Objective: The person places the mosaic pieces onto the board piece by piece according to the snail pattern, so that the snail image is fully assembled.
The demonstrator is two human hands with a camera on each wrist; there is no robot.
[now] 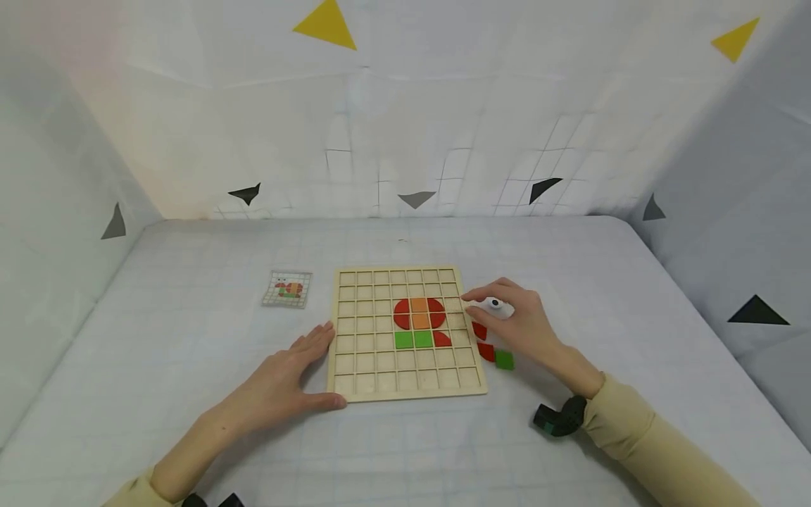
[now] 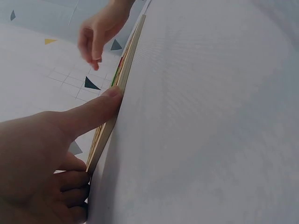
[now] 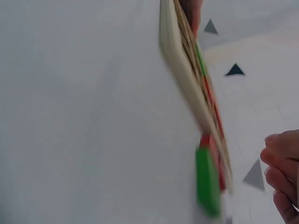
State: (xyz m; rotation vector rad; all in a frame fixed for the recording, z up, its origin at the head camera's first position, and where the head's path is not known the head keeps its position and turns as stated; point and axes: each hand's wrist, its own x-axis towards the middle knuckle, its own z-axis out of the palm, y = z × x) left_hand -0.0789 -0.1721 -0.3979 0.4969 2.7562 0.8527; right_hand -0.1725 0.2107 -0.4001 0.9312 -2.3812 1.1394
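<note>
A wooden grid board [image 1: 374, 362] lies flat on the table. Set in its cells are orange squares [image 1: 419, 305], green squares [image 1: 403, 340] and rounded red tiles [image 1: 402, 314]. My left hand [image 1: 285, 377] rests against the board's left side, fingers spread along the edge and thumb at the front left corner. Over the board's right edge hovers my right hand [image 1: 519, 320], thumb and forefinger slightly apart with no tile visible between them. A white tile with a black dot [image 1: 496, 304] shows beyond those fingers, partly hidden by the hand.
Right of the board lie loose red tiles [image 1: 486, 352] and a green tile [image 1: 504, 360]. A small pattern card [image 1: 287, 289] sits to the board's upper left. White sheeting with dark and yellow triangles [image 1: 326, 27] stands around the table.
</note>
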